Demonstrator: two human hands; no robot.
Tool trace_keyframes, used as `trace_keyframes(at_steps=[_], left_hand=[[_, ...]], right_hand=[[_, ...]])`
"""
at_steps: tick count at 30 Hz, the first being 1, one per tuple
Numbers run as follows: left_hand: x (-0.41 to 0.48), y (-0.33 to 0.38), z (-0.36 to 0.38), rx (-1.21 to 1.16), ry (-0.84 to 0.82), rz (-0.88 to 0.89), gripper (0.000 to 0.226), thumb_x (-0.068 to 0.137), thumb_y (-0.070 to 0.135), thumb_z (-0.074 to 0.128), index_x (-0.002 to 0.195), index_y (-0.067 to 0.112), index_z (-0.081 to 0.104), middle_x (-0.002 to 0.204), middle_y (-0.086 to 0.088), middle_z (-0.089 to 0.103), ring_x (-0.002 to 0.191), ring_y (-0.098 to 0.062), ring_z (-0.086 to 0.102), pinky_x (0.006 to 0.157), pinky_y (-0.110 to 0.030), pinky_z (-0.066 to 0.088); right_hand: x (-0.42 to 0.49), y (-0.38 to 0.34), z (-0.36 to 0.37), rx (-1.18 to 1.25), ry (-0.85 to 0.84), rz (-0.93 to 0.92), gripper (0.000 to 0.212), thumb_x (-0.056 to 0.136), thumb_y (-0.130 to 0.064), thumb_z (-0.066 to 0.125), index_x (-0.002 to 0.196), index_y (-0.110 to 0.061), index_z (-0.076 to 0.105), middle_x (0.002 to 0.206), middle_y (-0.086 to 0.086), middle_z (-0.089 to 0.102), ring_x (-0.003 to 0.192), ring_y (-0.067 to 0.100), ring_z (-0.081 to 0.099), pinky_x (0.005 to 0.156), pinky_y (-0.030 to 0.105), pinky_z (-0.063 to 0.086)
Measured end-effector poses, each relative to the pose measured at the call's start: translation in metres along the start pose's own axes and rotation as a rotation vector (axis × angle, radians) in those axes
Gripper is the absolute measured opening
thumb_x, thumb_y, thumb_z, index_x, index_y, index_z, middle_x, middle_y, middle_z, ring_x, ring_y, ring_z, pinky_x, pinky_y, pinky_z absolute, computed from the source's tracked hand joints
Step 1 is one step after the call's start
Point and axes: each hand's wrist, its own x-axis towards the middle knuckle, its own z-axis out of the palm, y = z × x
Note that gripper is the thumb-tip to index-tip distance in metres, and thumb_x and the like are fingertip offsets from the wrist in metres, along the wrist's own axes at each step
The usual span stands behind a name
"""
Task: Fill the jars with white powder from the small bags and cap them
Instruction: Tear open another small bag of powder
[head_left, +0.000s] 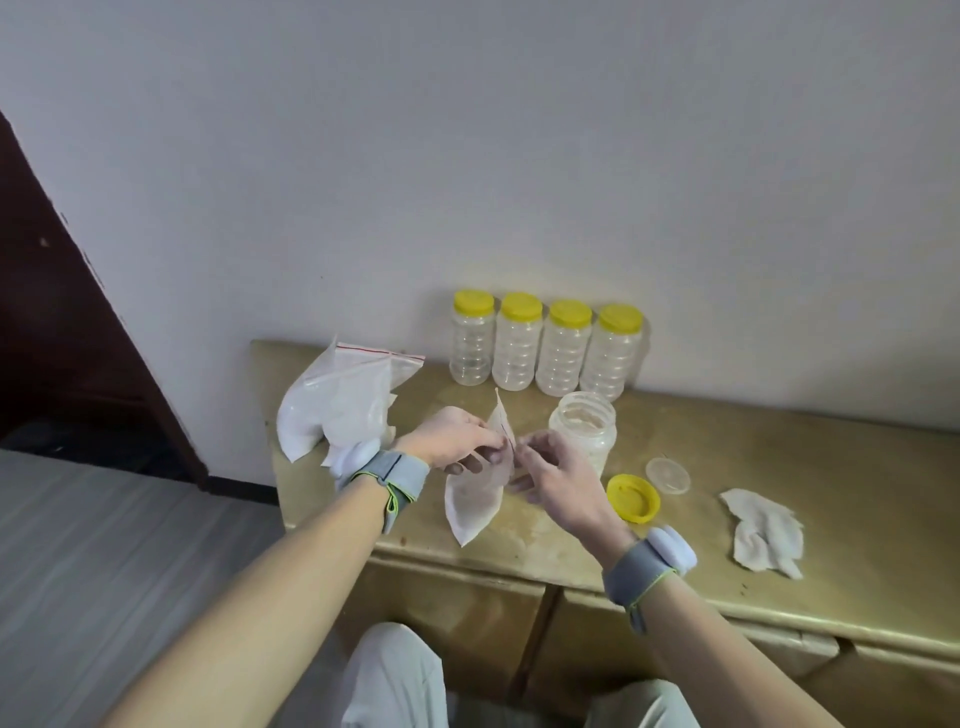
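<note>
Now: worn tan cabinet top (779, 467). Big clear zip bag of white powder (337, 410) at its left rear corner. Four clear ribbed jars with yellow caps (545, 353) along the back edge, probably queued. Uncapped clear plastic jar (584, 431) mid-surface, with its round yellow lid (632, 497) parked near the front edge for recapping. Small powder-filled plastic bag (475, 504) held over the front edge. Left hand (452, 441) and right hand (556, 478) each pinch its top, seemingly parting the seal.

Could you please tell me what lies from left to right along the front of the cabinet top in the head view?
Large bag of powder, small bag, open jar, loose yellow lid, crumpled tissue.
</note>
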Motion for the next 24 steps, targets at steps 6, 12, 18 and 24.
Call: trace_keyframes(at_steps=[6,12,18,24], left_hand=[[0.005,0.002,0.003,0.004,0.021,0.020,0.016,0.091,0.036,0.067,0.087,0.021,0.072,0.078,0.010,0.072,0.063,-0.010,0.062,0.065,-0.024,0.041],[0.005,0.005,-0.003,0.014,0.034,0.026,0.039,0.093,0.052,0.063,0.100,0.016,0.075,0.078,0.010,0.073,0.065,-0.011,0.062,0.067,-0.026,0.040],[0.007,0.010,-0.005,0.060,0.043,0.022,0.024,0.093,0.041,0.066,0.094,0.018,0.073,0.075,0.012,0.074,0.066,-0.010,0.063,0.067,-0.026,0.042],[0.008,0.008,-0.008,0.060,0.022,0.039,0.017,0.094,0.034,0.067,0.091,0.017,0.070,0.073,0.011,0.072,0.066,-0.010,0.063,0.060,-0.022,0.042]], right_hand=[[-0.002,-0.013,-0.004,-0.012,0.011,0.007,0.023,0.101,-0.035,0.052,0.100,-0.013,0.062,0.088,0.000,0.073,0.065,0.013,0.070,0.054,0.021,0.048],[0.005,-0.015,-0.002,-0.114,0.048,-0.040,0.018,0.093,-0.030,0.064,0.091,-0.012,0.063,0.082,0.001,0.075,0.066,0.015,0.072,0.057,0.023,0.049],[0.010,-0.016,0.001,-0.113,0.039,-0.023,0.012,0.093,-0.022,0.064,0.085,-0.013,0.062,0.071,-0.001,0.070,0.059,0.010,0.067,0.053,0.022,0.049],[0.006,-0.016,0.005,-0.048,-0.003,0.013,0.014,0.096,-0.023,0.063,0.090,-0.010,0.062,0.076,0.002,0.069,0.056,0.007,0.064,0.051,0.021,0.048]])
